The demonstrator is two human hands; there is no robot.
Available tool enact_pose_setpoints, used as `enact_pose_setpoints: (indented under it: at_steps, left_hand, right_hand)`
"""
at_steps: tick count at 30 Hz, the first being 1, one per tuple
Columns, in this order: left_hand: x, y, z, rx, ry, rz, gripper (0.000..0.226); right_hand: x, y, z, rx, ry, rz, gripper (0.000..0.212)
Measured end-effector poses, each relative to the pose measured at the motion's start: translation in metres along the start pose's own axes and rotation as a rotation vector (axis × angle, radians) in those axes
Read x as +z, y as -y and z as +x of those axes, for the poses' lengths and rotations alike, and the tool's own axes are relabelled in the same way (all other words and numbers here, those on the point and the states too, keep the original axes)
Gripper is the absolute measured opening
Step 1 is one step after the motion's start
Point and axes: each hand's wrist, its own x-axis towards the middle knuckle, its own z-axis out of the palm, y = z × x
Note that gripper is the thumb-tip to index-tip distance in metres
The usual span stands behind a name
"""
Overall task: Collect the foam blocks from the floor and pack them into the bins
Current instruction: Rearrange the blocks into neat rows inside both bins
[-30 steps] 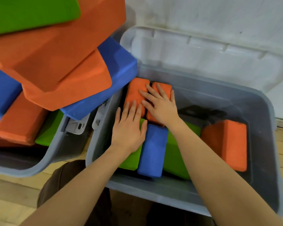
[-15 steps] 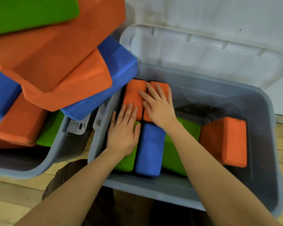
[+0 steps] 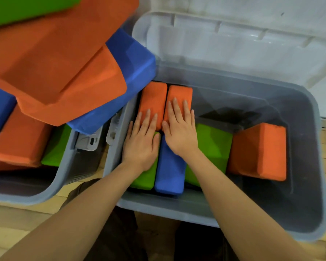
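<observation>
- Head view showed two orange foam blocks (image 3: 166,102) lying side by side at the 10 o'clock corner of the right-hand grey bin (image 3: 299,194), now squared up and parallel where half a second before they had sat slightly skewed.
- Both hands lay spread flat, fingers straight: the left hand (image 3: 142,142) pressed on the left orange block and the green block (image 3: 147,178) under its palm, while the right hand (image 3: 179,132) had slid to cover the right orange block.
- A blue block (image 3: 169,170) sat between two green blocks at 6 o'clock of the orange pair; another orange block (image 3: 260,153) leaned at 3 o'clock, well apart.
- Judged from this, the bottom layer was being tamped tight, leaving room to the right for more.
- At 9 o'clock, the left bin (image 3: 51,187) was heaped above its rim.
</observation>
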Motion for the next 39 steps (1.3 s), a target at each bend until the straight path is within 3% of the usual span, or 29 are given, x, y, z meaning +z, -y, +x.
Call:
enact_pose_setpoints:
  at_steps: [4,8,12,14,17,20,26,30,33,39]
  left_hand:
    - [0.0,-0.001,-0.001,0.008,-0.014,0.025,0.061]
    - [-0.002,-0.009,-0.002,0.015,-0.01,0.092,0.064]
    - [-0.003,-0.026,-0.004,0.01,-0.057,0.159,0.066]
    - [-0.003,-0.048,0.001,0.055,-0.115,0.158,0.064]
    - [0.007,-0.083,0.019,0.147,-0.107,0.162,0.062]
    - [0.024,-0.089,0.033,0.113,-0.036,0.23,0.064]
    - [0.028,-0.078,0.04,0.068,-0.071,0.215,0.061]
    - [0.027,-0.075,0.041,0.068,-0.077,0.207,0.06]
    - [0.025,-0.076,0.042,0.079,-0.058,0.197,0.059]
    - [0.02,-0.075,0.042,0.096,0.023,0.213,0.064]
  right_hand:
    - [0.0,-0.008,0.001,-0.024,-0.015,0.197,0.063]
    - [-0.01,-0.019,-0.004,-0.036,-0.112,0.52,0.051]
    - [-0.016,-0.062,-0.022,0.13,-0.198,0.513,0.048]
    - [-0.01,-0.093,-0.025,0.243,-0.131,0.418,0.05]
    - [0.003,-0.132,-0.024,0.367,0.103,0.229,0.05]
    - [0.017,-0.152,-0.021,0.376,0.3,0.098,0.058]
    - [0.042,-0.158,-0.004,0.377,0.455,-0.085,0.077]
    - [0.04,-0.148,-0.006,0.333,0.383,-0.13,0.075]
    - [0.021,-0.128,-0.021,0.184,0.23,-0.174,0.067]
    - [-0.031,-0.106,-0.065,0.053,-0.021,-0.183,0.061]
